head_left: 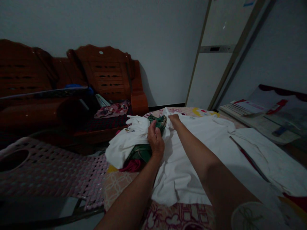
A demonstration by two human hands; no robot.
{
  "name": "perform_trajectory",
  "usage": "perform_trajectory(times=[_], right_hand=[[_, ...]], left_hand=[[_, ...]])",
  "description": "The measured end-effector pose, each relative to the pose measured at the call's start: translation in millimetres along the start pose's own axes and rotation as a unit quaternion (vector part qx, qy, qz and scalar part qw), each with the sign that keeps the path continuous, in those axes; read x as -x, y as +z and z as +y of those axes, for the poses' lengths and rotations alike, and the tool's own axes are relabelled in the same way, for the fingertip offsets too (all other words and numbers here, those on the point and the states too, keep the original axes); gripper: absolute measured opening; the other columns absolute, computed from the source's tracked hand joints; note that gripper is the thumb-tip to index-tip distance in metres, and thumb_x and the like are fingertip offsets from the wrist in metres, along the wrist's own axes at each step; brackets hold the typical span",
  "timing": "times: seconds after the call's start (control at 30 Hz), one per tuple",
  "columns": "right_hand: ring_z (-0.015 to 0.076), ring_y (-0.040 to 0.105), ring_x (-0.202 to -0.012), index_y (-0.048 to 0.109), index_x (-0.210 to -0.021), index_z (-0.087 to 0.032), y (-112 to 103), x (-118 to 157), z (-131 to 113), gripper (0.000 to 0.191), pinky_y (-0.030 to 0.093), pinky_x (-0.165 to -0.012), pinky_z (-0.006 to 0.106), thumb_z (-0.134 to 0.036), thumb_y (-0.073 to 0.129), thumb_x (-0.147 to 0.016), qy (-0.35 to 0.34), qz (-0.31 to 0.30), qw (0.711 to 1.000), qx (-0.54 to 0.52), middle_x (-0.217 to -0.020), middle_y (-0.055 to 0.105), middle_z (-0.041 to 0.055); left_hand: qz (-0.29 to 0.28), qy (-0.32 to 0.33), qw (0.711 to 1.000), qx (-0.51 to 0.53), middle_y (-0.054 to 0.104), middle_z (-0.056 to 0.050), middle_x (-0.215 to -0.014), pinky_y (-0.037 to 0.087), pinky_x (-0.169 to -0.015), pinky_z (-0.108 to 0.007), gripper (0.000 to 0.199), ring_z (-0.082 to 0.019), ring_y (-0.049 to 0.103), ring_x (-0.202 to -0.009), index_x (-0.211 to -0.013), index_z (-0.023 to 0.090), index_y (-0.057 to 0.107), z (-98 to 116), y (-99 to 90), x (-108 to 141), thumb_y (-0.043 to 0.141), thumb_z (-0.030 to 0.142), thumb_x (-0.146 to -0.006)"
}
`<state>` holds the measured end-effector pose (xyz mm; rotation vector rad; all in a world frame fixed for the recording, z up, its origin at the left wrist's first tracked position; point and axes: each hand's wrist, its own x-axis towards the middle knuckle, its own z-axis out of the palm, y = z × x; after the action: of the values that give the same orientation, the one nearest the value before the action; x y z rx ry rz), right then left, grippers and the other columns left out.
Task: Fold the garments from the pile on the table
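Note:
A white garment (189, 163) lies spread over a patterned cloth (117, 188). My right hand (174, 120) pinches its upper left edge, fingers closed on the fabric. Just to the left, my left hand (155, 139) rests against a heap of clothes, its fingers extended and slightly apart. That heap holds a bunched white garment (130, 137), a green cloth (141, 152) and a dark red cloth (133, 165). More white fabric (271, 153) lies to the right, beside a thin dark strip with a red edge (248, 156).
A woven pink chair (55, 172) stands at the left. Behind it is a brown wooden sofa (103, 72) with a floral cloth (115, 109) on it. Papers (249, 107) lie on a surface at the right. A tall white cabinet-like unit (213, 64) stands behind.

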<state>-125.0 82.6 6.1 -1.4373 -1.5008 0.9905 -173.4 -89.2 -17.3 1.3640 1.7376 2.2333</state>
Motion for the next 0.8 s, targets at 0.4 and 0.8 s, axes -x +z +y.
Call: perform_trajectory(times=[0.4, 0.8], right_hand=[[0.0172, 0.064, -0.105, 0.072, -0.089, -0.018, 26, 25, -7, 0.018, 0.044, -0.1, 0.03, -0.028, 0.058, -0.083, -0.14, -0.203, 0.956, -0.157, -0.101, 0.074, 0.0031], [0.0134, 0.066, -0.064, 0.075, -0.088, -0.011, -133, 80, 23, 0.019, 0.052, -0.068, 0.025, -0.017, 0.058, -0.08, -0.105, -0.129, 0.981, 0.095, -0.078, 0.075, 0.006]], left_hand=[[-0.105, 0.06, 0.99, -0.067, 0.057, -0.014, -0.137, 0.04, -0.11, -0.041, 0.047, -0.024, 0.052, -0.128, -0.136, 0.016, 0.05, -9, -0.6, -2, 0.05, 0.02, -0.089], [-0.212, 0.053, 0.965, -0.145, 0.063, -0.014, -0.128, 0.043, -0.107, -0.044, 0.047, -0.027, 0.057, -0.121, -0.123, 0.014, 0.06, -17, -4.4, -19, 0.052, 0.018, -0.077]])
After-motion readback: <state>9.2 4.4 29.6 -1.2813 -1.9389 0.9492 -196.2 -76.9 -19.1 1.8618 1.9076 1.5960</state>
